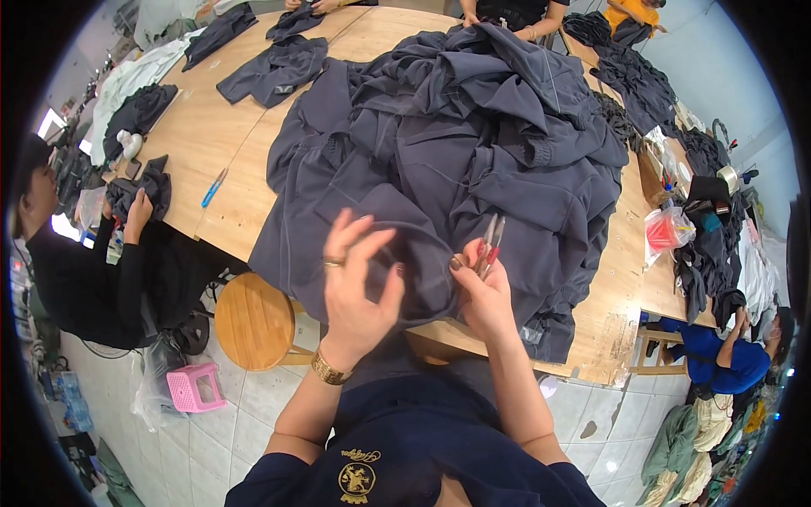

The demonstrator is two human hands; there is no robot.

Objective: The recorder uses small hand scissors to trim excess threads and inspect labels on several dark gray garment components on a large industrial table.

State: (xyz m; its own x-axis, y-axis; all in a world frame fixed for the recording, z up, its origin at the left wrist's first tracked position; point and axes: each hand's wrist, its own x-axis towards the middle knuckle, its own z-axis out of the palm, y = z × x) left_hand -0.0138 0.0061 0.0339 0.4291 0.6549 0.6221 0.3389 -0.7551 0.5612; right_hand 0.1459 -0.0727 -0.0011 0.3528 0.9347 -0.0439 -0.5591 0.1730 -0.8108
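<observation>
A big heap of dark grey-blue garments (473, 144) covers the near half of a wooden table (207, 127). My left hand (359, 287), with a ring and a gold bracelet, hovers over the heap's front edge, fingers spread and curled, holding nothing. To its right, my right hand (483, 291) grips small thread snips with red handles (490, 245), blades pointing up, and it rests against the cloth's edge.
A round wooden stool (253, 321) and a pink plastic stool (193, 387) stand at lower left. A blue pen (214, 188) lies on the table. One person in black sits at left handling dark cloth (139, 193); another in blue sits at right. More garments lie across the far table.
</observation>
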